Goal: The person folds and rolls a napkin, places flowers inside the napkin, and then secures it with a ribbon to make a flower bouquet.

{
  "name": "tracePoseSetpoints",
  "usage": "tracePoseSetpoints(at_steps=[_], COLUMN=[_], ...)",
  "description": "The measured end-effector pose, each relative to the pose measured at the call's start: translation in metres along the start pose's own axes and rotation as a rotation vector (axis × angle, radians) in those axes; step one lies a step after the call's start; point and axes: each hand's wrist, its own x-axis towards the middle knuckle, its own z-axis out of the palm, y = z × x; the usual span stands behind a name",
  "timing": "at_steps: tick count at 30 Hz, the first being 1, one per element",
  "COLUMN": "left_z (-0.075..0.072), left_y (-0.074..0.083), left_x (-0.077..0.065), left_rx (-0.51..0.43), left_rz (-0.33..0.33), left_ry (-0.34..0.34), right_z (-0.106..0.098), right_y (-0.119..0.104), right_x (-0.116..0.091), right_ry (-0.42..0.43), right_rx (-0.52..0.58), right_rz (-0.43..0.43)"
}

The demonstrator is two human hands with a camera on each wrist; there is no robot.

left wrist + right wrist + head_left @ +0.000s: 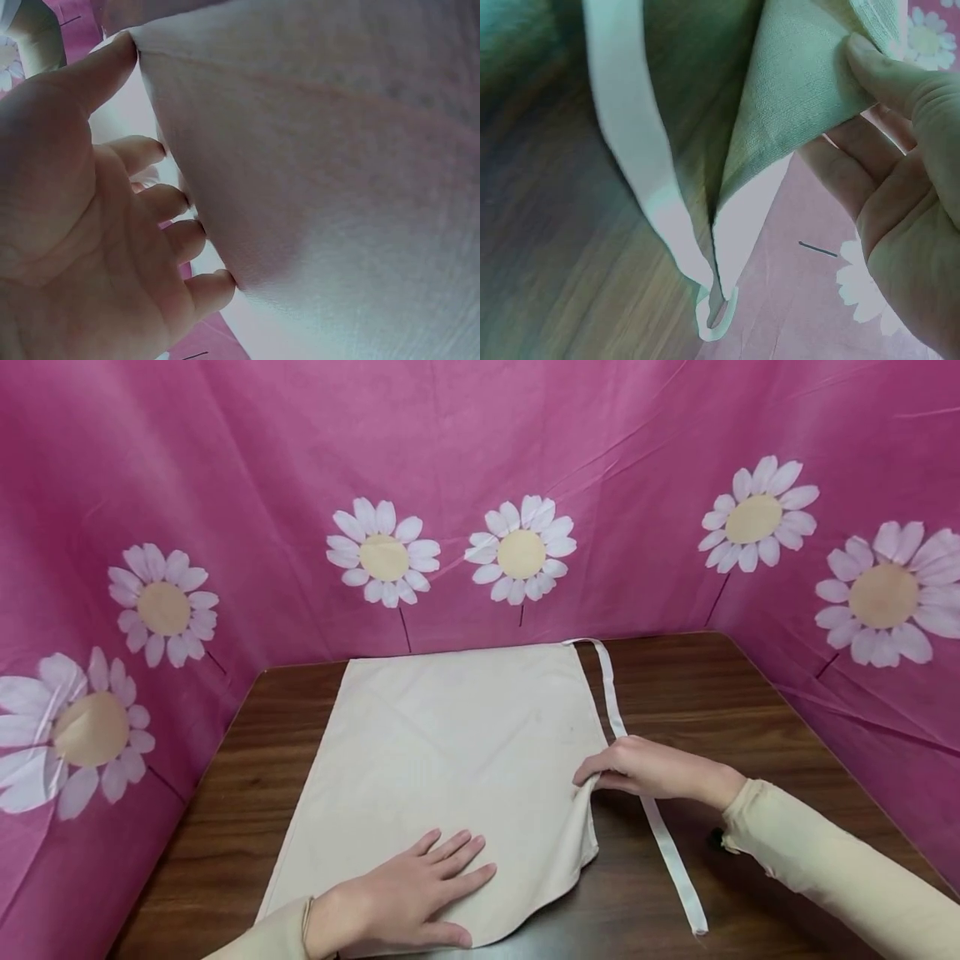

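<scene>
A cream cloth (450, 735) with a white ribbon tie (675, 868) at its far right corner lies spread on the table. Its right edge is lifted near the front, making a raised fold. My right hand (648, 768) pinches that edge between thumb and fingers, with the ribbon passing beneath the hand. In the right wrist view the thumb lies over the cloth (802, 90) and the fingers are behind it. My left hand (412, 893) rests on the cloth's near part, fingers extended and slightly spread. In the left wrist view its fingertips touch the cloth (315, 172).
The dark wooden table (217, 827) shows on both sides of the cloth. A pink curtain (465, 427) printed with large white daisies encloses it at the back and both sides. The cloth's far edge lies close to the table's back edge.
</scene>
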Motion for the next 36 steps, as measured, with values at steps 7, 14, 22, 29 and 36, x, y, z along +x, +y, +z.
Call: tracePoseSetpoints(at_steps=[7,14,22,29,36], left_z=[-0.001,-0.010,-0.017,-0.025,-0.034], left_y=[0.000,-0.002,-0.016,-0.034,-0.046], left_x=[0.001,0.007,0.013,0.016,0.012], left_rx=[-0.029,-0.200,-0.373,-0.438,-0.613], left_rz=[-0.030,-0.118,-0.181,-0.291,-0.422], left_ry=[0.029,0.176,0.502,0.603,0.534], right_z=[-0.005,-0.010,-0.023,-0.030,-0.027], right_y=[0.008,0.014,0.009,0.013,0.015], right_x=[0.012,0.027,0.050,0.062,0.072], right_ry=[0.022,0.035,0.053,0.077,0.082], right_rx=[0.025,0.064,0.122,0.143,0.223], right_rz=[0.037,0.046,0.080,0.104,0.125])
